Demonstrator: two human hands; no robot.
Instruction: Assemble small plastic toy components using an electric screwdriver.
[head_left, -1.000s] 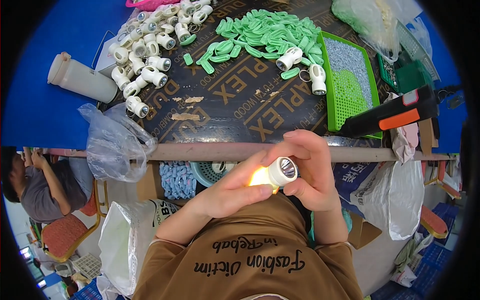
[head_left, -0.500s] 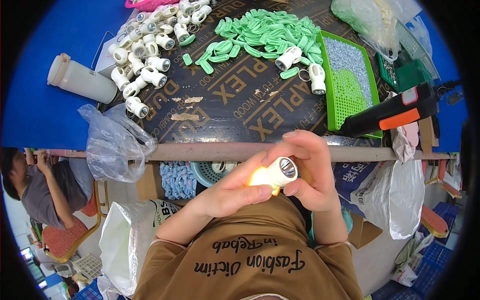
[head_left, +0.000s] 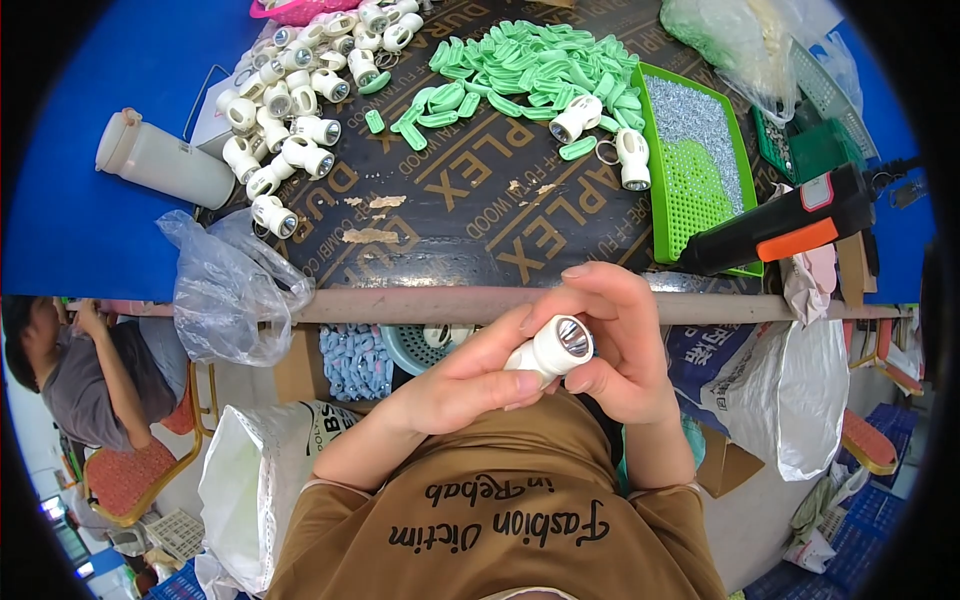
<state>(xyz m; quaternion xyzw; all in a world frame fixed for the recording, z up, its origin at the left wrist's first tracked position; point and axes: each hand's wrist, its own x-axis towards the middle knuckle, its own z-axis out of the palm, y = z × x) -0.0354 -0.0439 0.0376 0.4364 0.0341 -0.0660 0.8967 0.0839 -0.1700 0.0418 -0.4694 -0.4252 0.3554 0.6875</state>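
Observation:
Just in front of my body, near the table edge, I hold a small white flashlight (head_left: 556, 346) with its silver reflector turned up and to the right. My left hand (head_left: 463, 380) is closed around its body, thumb along the near side. Curled about the head end is my right hand (head_left: 628, 345), its thumb against the rim and its index finger arched above. The far side of the flashlight is hidden by my fingers. No glow shows in it now.
White flashlights (head_left: 305, 150) lie heaped at the far left, beside a white bottle (head_left: 160, 160). Green plastic pieces (head_left: 540, 70) form a pile at the back. A green tray (head_left: 660, 200) holds small silvery parts, with a black-and-orange power screwdriver (head_left: 790, 225) over its corner. Another person (head_left: 100, 375) sits at left.
The flashlight's body glowed yellow half a second ago; now the glow is gone. My hands have hardly moved. The person at the left has shifted slightly.

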